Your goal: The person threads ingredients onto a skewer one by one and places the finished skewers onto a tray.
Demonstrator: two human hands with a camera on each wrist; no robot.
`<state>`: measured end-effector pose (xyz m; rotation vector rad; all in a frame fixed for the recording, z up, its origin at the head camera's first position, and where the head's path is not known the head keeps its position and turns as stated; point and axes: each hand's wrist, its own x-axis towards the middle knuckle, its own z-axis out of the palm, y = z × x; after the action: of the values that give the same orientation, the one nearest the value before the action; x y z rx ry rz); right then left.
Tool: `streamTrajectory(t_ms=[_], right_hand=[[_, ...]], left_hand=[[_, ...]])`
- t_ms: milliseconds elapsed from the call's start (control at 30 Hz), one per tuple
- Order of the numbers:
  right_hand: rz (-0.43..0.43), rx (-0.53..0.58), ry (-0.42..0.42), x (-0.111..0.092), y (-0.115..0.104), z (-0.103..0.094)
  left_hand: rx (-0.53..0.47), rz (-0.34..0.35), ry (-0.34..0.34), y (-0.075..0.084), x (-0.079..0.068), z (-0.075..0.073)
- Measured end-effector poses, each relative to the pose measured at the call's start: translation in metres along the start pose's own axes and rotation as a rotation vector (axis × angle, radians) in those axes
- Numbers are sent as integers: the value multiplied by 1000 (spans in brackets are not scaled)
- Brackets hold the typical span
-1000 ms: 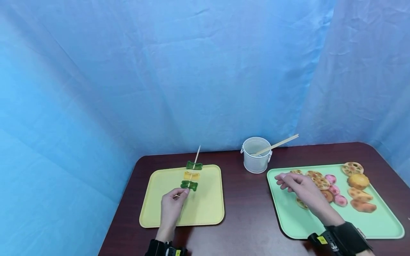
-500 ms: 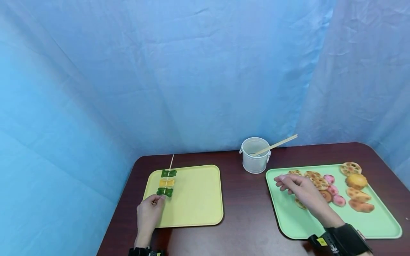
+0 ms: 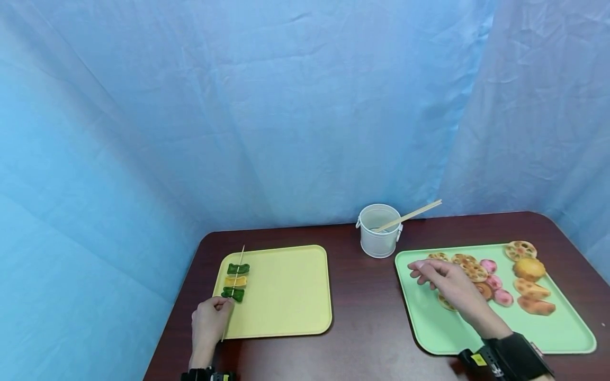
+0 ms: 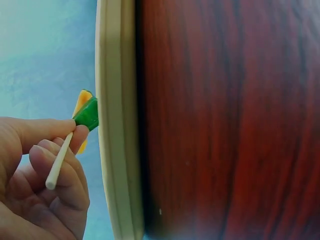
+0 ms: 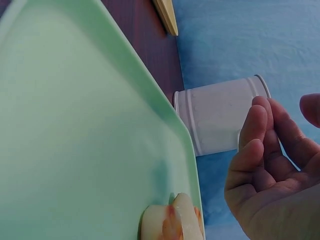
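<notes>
My left hand (image 3: pixel 207 324) pinches the lower part of a wooden skewer (image 4: pixel 61 161) between thumb and index finger. Threaded on it are two green pepper pieces (image 3: pixel 233 294) with a yellow piece (image 3: pixel 235 281) between them. The skewer is over the left side of a yellow tray (image 3: pixel 286 296); whether it touches the tray I cannot tell. My right hand (image 3: pixel 450 286) hovers above the left part of a green tray (image 3: pixel 524 341), its fingers loosely curled with nothing in them. In the right wrist view its thumb stands apart from the fingertips.
Between the trays, at the back, stands a small white bucket (image 3: pixel 378 244) with wooden sticks (image 3: pixel 412 214) leaning out. The green tray carries several lotus root slices (image 3: pixel 520 251), pink pieces (image 3: pixel 503 297) and browned pieces (image 3: pixel 536 305). Blue cloth (image 3: pixel 305 116) hangs behind the dark table (image 3: pixel 362 328).
My left hand has carried the skewer leftward and lower, from the middle of the yellow tray to its left side. The right hand has stayed put.
</notes>
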<state>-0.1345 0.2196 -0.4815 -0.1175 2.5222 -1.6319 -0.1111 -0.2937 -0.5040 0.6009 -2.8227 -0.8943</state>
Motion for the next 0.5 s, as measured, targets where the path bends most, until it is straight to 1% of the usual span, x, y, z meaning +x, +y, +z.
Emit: streamTrajectory(t_ms=[300, 433, 500], right_hand=[[12, -13, 8, 0, 0, -1], [27, -17, 8, 0, -2, -1], [33, -19, 10, 0, -2, -1]], left_hand=[[6, -46, -3, -7, 7, -1], [6, -69, -28, -9, 7, -1], [3, -69, -48, -11, 7, -2]])
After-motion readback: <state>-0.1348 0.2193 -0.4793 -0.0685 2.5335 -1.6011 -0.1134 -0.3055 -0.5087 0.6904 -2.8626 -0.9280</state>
